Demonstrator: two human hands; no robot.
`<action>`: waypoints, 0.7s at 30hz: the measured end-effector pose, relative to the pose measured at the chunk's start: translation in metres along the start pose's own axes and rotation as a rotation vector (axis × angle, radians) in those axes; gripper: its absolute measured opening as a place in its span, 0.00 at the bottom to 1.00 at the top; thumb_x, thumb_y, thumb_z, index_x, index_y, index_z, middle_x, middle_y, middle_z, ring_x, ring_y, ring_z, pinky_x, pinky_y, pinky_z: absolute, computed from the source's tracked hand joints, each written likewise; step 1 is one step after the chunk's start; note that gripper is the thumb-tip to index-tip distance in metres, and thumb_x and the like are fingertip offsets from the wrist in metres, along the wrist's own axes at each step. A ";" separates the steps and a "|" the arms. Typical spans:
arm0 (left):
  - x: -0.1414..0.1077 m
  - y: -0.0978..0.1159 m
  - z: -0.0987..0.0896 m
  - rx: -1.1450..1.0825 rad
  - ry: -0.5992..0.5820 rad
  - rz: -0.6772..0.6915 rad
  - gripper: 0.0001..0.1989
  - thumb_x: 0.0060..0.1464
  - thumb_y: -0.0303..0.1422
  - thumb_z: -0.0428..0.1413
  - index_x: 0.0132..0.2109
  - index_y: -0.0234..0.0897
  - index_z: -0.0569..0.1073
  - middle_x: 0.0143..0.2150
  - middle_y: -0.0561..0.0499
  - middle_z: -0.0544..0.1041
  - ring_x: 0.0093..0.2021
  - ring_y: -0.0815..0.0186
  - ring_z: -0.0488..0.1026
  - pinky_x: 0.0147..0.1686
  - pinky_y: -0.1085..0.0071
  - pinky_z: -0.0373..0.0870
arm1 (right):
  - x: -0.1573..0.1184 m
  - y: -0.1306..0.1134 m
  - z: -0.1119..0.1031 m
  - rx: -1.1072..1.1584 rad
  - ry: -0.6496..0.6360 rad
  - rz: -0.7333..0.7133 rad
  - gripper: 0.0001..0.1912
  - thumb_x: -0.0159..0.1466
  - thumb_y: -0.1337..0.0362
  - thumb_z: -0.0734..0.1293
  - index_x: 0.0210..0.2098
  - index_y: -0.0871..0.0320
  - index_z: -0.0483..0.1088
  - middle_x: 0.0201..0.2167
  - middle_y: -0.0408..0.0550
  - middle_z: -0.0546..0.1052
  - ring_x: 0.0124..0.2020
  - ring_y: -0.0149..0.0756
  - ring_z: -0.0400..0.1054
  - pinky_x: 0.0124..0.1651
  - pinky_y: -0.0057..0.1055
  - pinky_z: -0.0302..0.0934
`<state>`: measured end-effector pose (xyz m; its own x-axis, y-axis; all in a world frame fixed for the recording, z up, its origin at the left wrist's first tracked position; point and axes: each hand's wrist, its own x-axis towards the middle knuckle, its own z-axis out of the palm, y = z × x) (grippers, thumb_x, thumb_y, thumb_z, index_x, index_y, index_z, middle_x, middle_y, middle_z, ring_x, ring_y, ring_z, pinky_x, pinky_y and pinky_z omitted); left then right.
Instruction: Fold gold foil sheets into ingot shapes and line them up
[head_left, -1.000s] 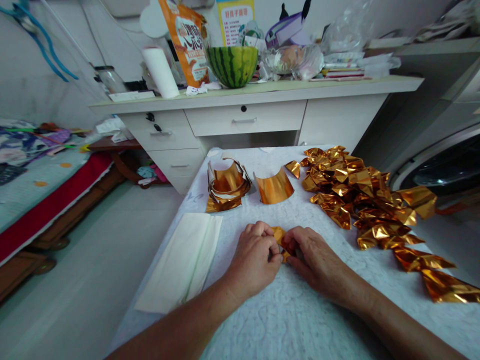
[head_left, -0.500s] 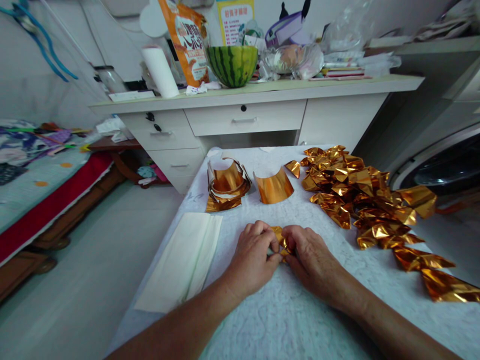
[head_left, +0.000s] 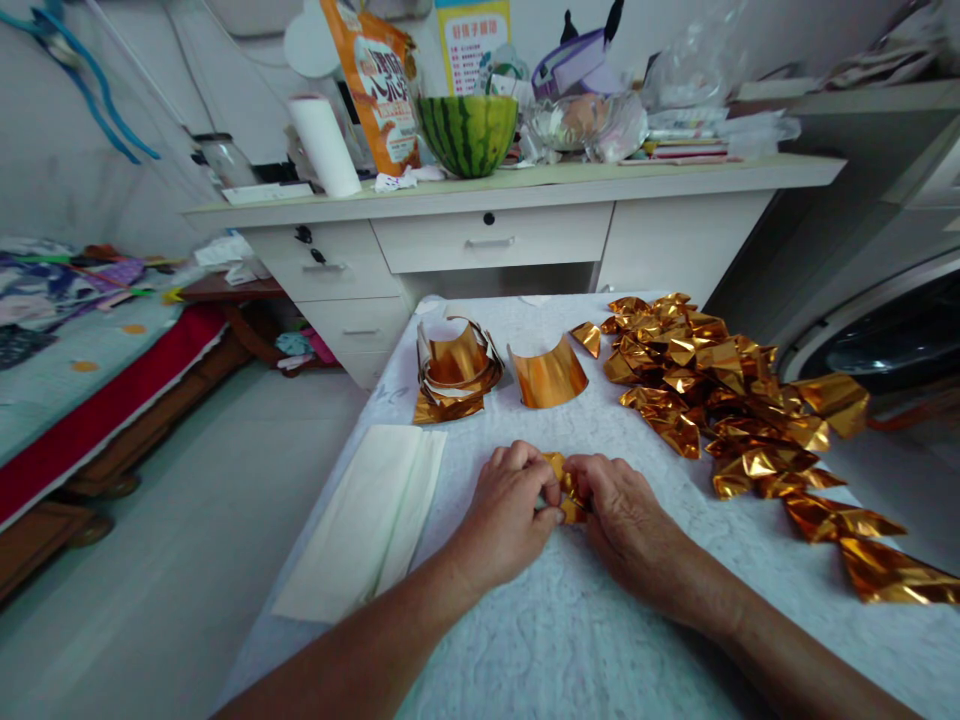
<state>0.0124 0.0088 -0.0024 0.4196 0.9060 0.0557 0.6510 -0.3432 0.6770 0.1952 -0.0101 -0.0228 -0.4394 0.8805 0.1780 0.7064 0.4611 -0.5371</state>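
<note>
A small piece of gold foil paper [head_left: 574, 510] lies between my two hands, partly hidden by the fingers. My left hand [head_left: 514, 505] pinches its left side, fingers bent. On the other side my right hand [head_left: 619, 510] grips it with curled fingers. Beyond the hands a single curved gold sheet [head_left: 549, 375] stands on the covered table [head_left: 517, 620]. To its left is a curled stack of gold sheets [head_left: 457, 365] with pale undersides. Folded white paper [head_left: 364, 520] lies left of my left hand. Many folded gold foil pieces [head_left: 720, 380] are heaped at the right.
Behind the table stands a white desk [head_left: 491, 240] bearing a half watermelon [head_left: 469, 135], an orange snack bag [head_left: 379, 90] and a white roll [head_left: 324, 145]. A washing machine [head_left: 885, 310] is at the right, a bed [head_left: 97, 400] at the left.
My right thumb has shifted slightly away from my left thumb, so more of the foil's lower edge shows. My left hand stays almost still.
</note>
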 end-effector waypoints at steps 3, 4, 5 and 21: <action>0.000 -0.001 -0.001 0.009 -0.014 0.000 0.07 0.48 0.22 0.58 0.32 0.38 0.70 0.43 0.51 0.68 0.48 0.60 0.64 0.49 0.61 0.61 | 0.000 0.000 0.000 -0.025 0.008 0.008 0.25 0.51 0.81 0.56 0.46 0.55 0.58 0.39 0.49 0.69 0.39 0.41 0.60 0.41 0.38 0.55; 0.000 -0.002 -0.001 0.009 -0.018 0.003 0.07 0.48 0.22 0.58 0.33 0.39 0.70 0.43 0.51 0.68 0.48 0.60 0.64 0.49 0.61 0.61 | -0.001 -0.001 -0.002 -0.022 0.010 0.005 0.25 0.50 0.81 0.57 0.45 0.55 0.58 0.38 0.48 0.69 0.39 0.41 0.60 0.41 0.38 0.55; 0.000 -0.002 -0.001 0.008 -0.022 0.010 0.07 0.48 0.22 0.58 0.33 0.39 0.70 0.43 0.51 0.68 0.48 0.61 0.64 0.49 0.61 0.61 | -0.001 -0.002 -0.004 -0.012 0.008 0.002 0.24 0.49 0.81 0.57 0.43 0.55 0.58 0.38 0.48 0.69 0.38 0.41 0.60 0.41 0.38 0.55; 0.001 -0.009 -0.011 -0.009 -0.069 0.125 0.07 0.49 0.22 0.57 0.33 0.38 0.71 0.44 0.50 0.69 0.49 0.61 0.66 0.52 0.61 0.63 | 0.006 -0.013 -0.025 -0.169 -0.133 -0.158 0.05 0.66 0.70 0.64 0.36 0.56 0.72 0.35 0.49 0.73 0.36 0.40 0.66 0.38 0.36 0.60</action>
<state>-0.0004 0.0154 -0.0003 0.5400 0.8369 0.0895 0.5852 -0.4498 0.6747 0.1978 -0.0079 0.0060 -0.6126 0.7791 0.1328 0.7010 0.6132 -0.3640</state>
